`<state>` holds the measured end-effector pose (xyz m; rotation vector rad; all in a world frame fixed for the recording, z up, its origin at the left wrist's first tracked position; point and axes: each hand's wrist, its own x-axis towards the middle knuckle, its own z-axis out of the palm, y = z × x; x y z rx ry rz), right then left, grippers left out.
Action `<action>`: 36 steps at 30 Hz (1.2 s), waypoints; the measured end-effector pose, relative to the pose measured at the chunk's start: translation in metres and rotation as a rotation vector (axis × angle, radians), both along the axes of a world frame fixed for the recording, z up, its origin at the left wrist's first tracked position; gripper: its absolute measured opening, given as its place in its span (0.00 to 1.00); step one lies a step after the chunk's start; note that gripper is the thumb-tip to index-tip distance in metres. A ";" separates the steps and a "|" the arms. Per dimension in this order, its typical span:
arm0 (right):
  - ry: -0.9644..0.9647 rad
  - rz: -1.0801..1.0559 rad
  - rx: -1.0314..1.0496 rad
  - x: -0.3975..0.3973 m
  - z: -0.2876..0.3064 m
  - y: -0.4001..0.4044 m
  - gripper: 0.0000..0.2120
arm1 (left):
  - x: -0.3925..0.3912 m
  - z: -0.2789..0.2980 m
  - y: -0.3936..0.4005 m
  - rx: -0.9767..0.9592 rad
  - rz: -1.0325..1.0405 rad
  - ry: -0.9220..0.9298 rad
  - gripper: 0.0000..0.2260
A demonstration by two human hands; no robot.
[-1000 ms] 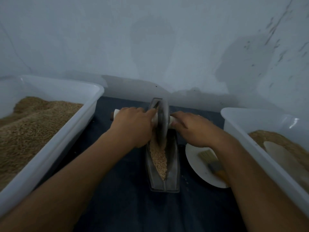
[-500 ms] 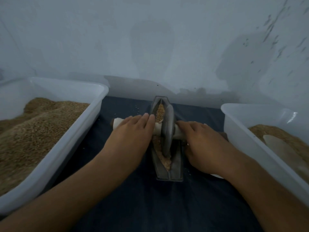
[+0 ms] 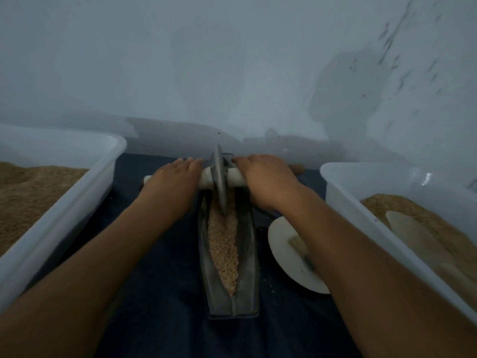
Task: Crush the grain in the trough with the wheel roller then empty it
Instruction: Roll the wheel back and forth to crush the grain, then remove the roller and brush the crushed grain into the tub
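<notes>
Head view: a narrow, boat-shaped dark metal trough (image 3: pixel 251 244) lies lengthwise on a tabletop covered in dark blue cloth (image 3: pixel 160 301), its near end squared off. A strip of pale tan grain (image 3: pixel 223 244) fills the channel along the middle. A thin grey metal wheel roller (image 3: pixel 219 182) stands upright on edge in the far part of the trough, its rim down in the grain. A pale cylindrical axle handle (image 3: pixel 233 177) runs through the wheel to both sides. The left hand (image 3: pixel 171 183) lies flat on the handle left of the wheel, fingers extended and pressing down. The right hand (image 3: pixel 263 178) rests on the handle right of the wheel, fingers straight over it, palm down. A white plastic tub (image 3: pixel 77 202) holding brown grain stands to the left of the trough. A second white plastic tub (image 3: pixel 361 223) to the right holds grain and a pale scoop (image 3: pixel 413 233). Between it and the trough sits a white round plate (image 3: pixel 284 254) carrying a small brush (image 3: pixel 300 248), partly hidden by the right forearm.
</notes>
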<state>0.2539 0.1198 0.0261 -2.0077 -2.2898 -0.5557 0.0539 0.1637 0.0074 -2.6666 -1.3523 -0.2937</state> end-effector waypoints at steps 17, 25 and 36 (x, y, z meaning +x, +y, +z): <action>0.056 0.023 0.053 -0.017 -0.023 -0.098 0.22 | -0.022 0.002 -0.086 0.209 -0.034 0.184 0.36; 0.148 -0.055 0.081 -0.020 -0.028 -0.120 0.17 | -0.029 0.022 -0.103 0.238 -0.050 0.045 0.16; 0.084 0.079 0.636 -0.037 0.087 -0.110 0.15 | -0.063 0.076 -0.136 0.375 -0.127 -0.251 0.13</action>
